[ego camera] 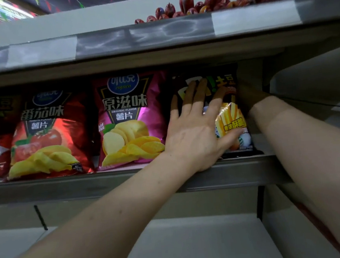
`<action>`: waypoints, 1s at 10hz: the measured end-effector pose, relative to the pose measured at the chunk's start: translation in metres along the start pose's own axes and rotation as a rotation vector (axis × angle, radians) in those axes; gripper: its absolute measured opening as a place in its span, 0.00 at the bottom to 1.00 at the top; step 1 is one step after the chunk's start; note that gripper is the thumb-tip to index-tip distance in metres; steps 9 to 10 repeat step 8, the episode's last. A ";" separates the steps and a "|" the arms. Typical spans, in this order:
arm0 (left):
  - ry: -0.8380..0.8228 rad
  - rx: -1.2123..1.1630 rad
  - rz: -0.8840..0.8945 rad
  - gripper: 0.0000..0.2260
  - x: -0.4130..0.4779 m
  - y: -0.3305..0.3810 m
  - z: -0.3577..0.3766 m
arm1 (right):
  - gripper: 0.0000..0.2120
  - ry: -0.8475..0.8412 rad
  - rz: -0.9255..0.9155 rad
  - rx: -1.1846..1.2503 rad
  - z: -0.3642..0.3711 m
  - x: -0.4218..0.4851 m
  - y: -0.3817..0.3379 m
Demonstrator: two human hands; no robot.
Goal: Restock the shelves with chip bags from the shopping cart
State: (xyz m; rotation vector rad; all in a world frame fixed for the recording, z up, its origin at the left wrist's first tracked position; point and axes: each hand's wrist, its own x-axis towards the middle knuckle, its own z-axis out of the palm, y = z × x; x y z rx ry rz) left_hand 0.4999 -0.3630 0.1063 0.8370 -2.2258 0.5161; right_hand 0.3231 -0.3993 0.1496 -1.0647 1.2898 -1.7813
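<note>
Left hand [194, 131], fingers spread, presses a black chip bag [232, 119] beside the pink bag [129, 120] — likely light, puffy, crushable; hold by edges. Right hand [246, 95] — fingers hidden.

Right hand [247, 97] behind black bag [230, 113]

Black bag [231, 116]: we see black foil with yellow fries and yellow lettering.
Magenta bag [131, 120]: we see shiny magenta, a round blue logo and pale yellow chips.
Red bag [48, 135]: we see red foil, a red tomato and yellow chips.
Shelf [87, 185]: we find it plain grey.
Top packets [215, 1]: we make out dark red.
</note>
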 end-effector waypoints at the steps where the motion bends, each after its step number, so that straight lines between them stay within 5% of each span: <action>1: -0.029 0.003 0.002 0.38 0.002 0.001 -0.003 | 0.26 0.037 -0.032 0.113 0.011 -0.034 -0.015; 4: -0.068 0.086 0.049 0.36 0.000 0.004 -0.013 | 0.10 0.209 -0.109 -0.437 0.023 -0.109 -0.003; 8: 0.058 0.144 -0.003 0.32 -0.040 -0.054 -0.072 | 0.21 0.134 -0.416 -1.052 0.014 -0.174 -0.018; 10: 0.058 0.144 -0.003 0.32 -0.040 -0.054 -0.072 | 0.21 0.134 -0.416 -1.052 0.014 -0.174 -0.018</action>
